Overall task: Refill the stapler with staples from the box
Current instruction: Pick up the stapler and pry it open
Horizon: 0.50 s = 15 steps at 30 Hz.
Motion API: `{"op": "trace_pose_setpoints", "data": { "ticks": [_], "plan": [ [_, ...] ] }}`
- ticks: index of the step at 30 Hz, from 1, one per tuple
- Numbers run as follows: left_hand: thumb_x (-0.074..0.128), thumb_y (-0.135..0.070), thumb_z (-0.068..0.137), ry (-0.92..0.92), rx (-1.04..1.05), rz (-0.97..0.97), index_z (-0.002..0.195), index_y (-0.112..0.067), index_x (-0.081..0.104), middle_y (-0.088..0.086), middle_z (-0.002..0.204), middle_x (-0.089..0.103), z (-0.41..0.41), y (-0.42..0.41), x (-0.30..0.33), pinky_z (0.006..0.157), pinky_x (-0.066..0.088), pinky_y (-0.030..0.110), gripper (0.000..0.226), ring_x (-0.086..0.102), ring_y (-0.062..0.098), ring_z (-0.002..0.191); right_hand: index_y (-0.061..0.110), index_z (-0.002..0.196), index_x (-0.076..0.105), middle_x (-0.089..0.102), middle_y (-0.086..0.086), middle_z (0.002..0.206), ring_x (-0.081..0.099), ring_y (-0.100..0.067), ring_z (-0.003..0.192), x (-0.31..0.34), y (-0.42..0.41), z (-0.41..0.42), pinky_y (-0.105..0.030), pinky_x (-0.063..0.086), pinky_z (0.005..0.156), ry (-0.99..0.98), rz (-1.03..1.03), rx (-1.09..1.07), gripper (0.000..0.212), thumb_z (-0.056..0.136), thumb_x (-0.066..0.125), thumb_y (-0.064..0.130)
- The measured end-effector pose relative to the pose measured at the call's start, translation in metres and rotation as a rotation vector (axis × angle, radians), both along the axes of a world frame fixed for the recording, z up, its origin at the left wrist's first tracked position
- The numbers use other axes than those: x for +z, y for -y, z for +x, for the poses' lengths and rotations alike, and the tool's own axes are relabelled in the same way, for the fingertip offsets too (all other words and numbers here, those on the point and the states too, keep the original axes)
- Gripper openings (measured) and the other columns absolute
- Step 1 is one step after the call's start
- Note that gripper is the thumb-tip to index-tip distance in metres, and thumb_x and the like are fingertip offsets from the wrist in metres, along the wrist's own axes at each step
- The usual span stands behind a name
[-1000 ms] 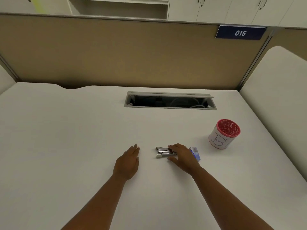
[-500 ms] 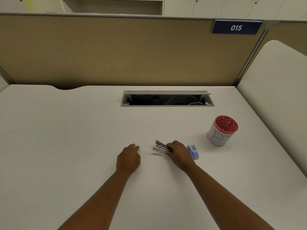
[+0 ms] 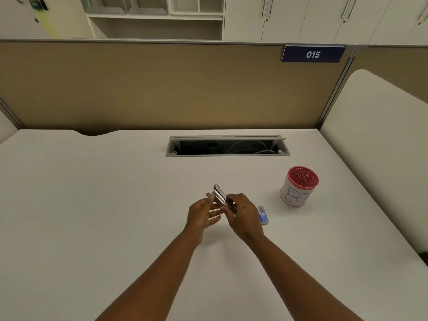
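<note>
In the head view, the only one there is, the small silver metal stapler (image 3: pixel 221 196) is held clear of the plain white desk (image 3: pixel 92 205), just below the middle of the picture, its nose tilted up toward about eleven o'clock. The right hand (image 3: pixel 243 216) is wrapped around the stapler's rear end, fingers closed on it, while the left hand (image 3: pixel 201 213) meets it from the nine o'clock side, its fingertips (image 3: pixel 209 199) pinching a pale part at the front; its lower fingers are spread loosely beneath. The metal parts look slightly fanned apart at the nose, which suggests the top is being worked open, though the picture is too small to say whether the staple channel is exposed. The little blue-and-white cardboard box of staples (image 3: pixel 263 215) lies on the desk just beside the right hand, at about three o'clock from it, partly hidden by the wrist; whether it is open I cannot tell, and neither hand is on it. Further out at two o'clock stands a white cylindrical pen pot with a red patterned rim (image 3: pixel 298 186), well apart from the work, and at twelve o'clock a grey-framed cable hatch (image 3: pixel 228 145) is sunk into the desk. By my reading the task is at an early stage: the stapler is picked up and likely being opened, while taking a strip from the box, loading it and closing the stapler all remain.
</note>
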<state>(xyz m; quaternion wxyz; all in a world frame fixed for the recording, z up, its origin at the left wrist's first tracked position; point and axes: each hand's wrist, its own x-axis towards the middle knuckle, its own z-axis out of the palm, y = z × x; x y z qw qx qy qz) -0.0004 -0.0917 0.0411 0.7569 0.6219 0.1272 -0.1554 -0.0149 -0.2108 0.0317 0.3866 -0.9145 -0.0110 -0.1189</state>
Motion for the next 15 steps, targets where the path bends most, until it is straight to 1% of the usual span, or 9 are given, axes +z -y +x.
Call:
{"op": "trace_pose_setpoints", "data": {
  "ticks": [4, 7, 9, 11, 12, 13, 14, 15],
  "plan": [
    [0.059, -0.028, 0.086, 0.058, -0.065, 0.036, 0.089, -0.011, 0.07, 0.006, 0.092, 0.073, -0.009, -0.007, -0.001, 0.07, 0.057, 0.021, 0.02, 0.071, 0.012, 0.081, 0.011, 0.122, 0.046, 0.058, -0.013, 0.116, 0.053, -0.025, 0.103, 0.004, 0.0, -0.003, -0.027, 0.041, 0.086, -0.077, 0.076, 0.127, 0.036, 0.087, 0.053, 0.008],
    [0.061, -0.021, 0.085, 0.073, -0.106, 0.02, 0.094, -0.01, 0.068, 0.009, 0.099, 0.071, -0.017, -0.011, -0.001, 0.069, 0.057, 0.02, 0.016, 0.071, 0.013, 0.082, 0.011, 0.127, 0.039, 0.05, -0.015, 0.119, 0.052, -0.025, 0.103, 0.004, 0.002, -0.006, -0.028, 0.042, 0.086, -0.095, 0.067, 0.206, 0.039, 0.089, 0.045, 0.002],
    [0.063, -0.017, 0.084, 0.097, -0.094, -0.009, 0.103, -0.013, 0.064, 0.008, 0.1, 0.07, -0.019, -0.013, 0.0, 0.069, 0.058, 0.021, 0.02, 0.072, 0.014, 0.078, 0.012, 0.127, 0.038, 0.048, -0.015, 0.118, 0.053, -0.025, 0.098, 0.003, 0.003, -0.008, -0.035, 0.046, 0.087, -0.088, 0.058, 0.236, 0.042, 0.087, 0.042, -0.001],
    [0.063, -0.014, 0.083, 0.13, -0.094, -0.029, 0.11, -0.023, 0.061, 0.005, 0.101, 0.068, -0.019, -0.016, 0.002, 0.067, 0.058, 0.021, 0.028, 0.072, 0.011, 0.077, 0.015, 0.128, 0.037, 0.048, -0.012, 0.116, 0.052, -0.023, 0.097, 0.002, 0.001, -0.01, -0.042, 0.045, 0.09, -0.068, 0.064, 0.255, 0.044, 0.086, 0.042, 0.002],
    [0.062, -0.014, 0.083, 0.15, -0.107, -0.023, 0.111, -0.028, 0.06, 0.004, 0.103, 0.067, -0.02, -0.017, 0.002, 0.067, 0.058, 0.021, 0.031, 0.072, 0.011, 0.079, 0.016, 0.128, 0.037, 0.049, -0.01, 0.115, 0.052, -0.021, 0.097, 0.002, 0.001, -0.011, -0.041, 0.046, 0.09, -0.057, 0.069, 0.264, 0.041, 0.088, 0.043, 0.01],
    [0.063, -0.015, 0.083, 0.166, -0.124, -0.011, 0.11, -0.033, 0.06, 0.003, 0.108, 0.066, -0.019, -0.018, 0.003, 0.068, 0.058, 0.021, 0.032, 0.071, 0.011, 0.085, 0.017, 0.128, 0.037, 0.051, -0.008, 0.115, 0.052, -0.018, 0.097, 0.002, 0.0, -0.011, -0.036, 0.046, 0.088, -0.044, 0.068, 0.269, 0.039, 0.09, 0.044, 0.019],
    [0.064, -0.016, 0.082, 0.175, -0.136, 0.003, 0.108, -0.036, 0.061, 0.003, 0.113, 0.065, -0.019, -0.018, 0.003, 0.069, 0.058, 0.022, 0.033, 0.069, 0.013, 0.093, 0.017, 0.128, 0.039, 0.053, -0.007, 0.114, 0.052, -0.015, 0.094, 0.002, 0.0, -0.011, -0.028, 0.046, 0.083, -0.032, 0.058, 0.264, 0.039, 0.091, 0.046, 0.026],
    [0.065, -0.017, 0.081, 0.182, -0.14, 0.014, 0.105, -0.038, 0.062, 0.002, 0.117, 0.063, -0.019, -0.02, 0.004, 0.072, 0.058, 0.023, 0.032, 0.066, 0.015, 0.101, 0.017, 0.126, 0.042, 0.055, -0.007, 0.111, 0.051, -0.012, 0.09, 0.003, 0.001, -0.01, -0.019, 0.043, 0.077, -0.015, 0.04, 0.253, 0.038, 0.091, 0.049, 0.029]
  ]
}}
